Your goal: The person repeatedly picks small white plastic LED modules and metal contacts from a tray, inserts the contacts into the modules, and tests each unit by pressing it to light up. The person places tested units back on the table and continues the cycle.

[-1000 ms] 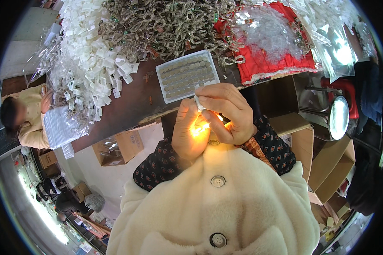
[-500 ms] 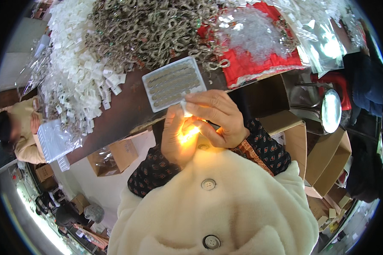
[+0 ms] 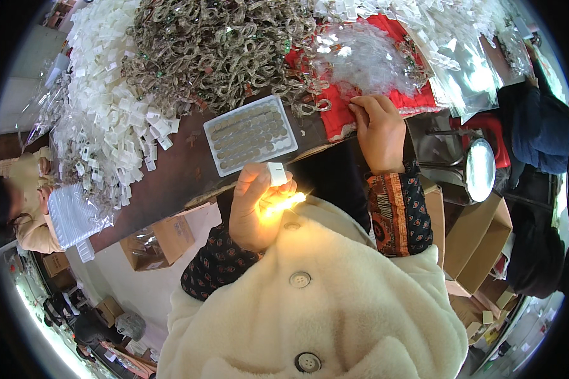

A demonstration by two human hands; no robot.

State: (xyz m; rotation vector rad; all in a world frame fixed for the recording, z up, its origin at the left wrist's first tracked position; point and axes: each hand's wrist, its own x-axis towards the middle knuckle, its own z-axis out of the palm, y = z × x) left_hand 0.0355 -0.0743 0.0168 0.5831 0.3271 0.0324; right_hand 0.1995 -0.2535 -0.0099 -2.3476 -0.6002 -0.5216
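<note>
My left hand [image 3: 248,211] is closed around a small white battery box [image 3: 276,175], in front of my chest. A lit string of warm yellow lights [image 3: 283,206] glows below the box, against the palm and fingers. Away to the right, my right hand [image 3: 384,136] rests at the near edge of a red cloth [image 3: 423,101], by a heap of thin clear plastic pieces [image 3: 367,63]. Its thumb and forefinger are drawn together; whatever lies between them is too small to make out. Beyond my left hand sits a white plastic tray [image 3: 259,162] with rows of round silvery button cells [image 3: 243,136].
On the dark table [image 3: 177,161] are a heap of white battery boxes [image 3: 107,82] and a large pile of coiled light strings [image 3: 215,47]. Open cardboard boxes [image 3: 477,243] and a metal-framed stool [image 3: 478,169] stand at right. Another person [image 3: 35,215] sits at left.
My right hand has left my left hand and moved right and away to the red cloth. The battery box and lit string stay in my left hand. The view has shifted slightly.
</note>
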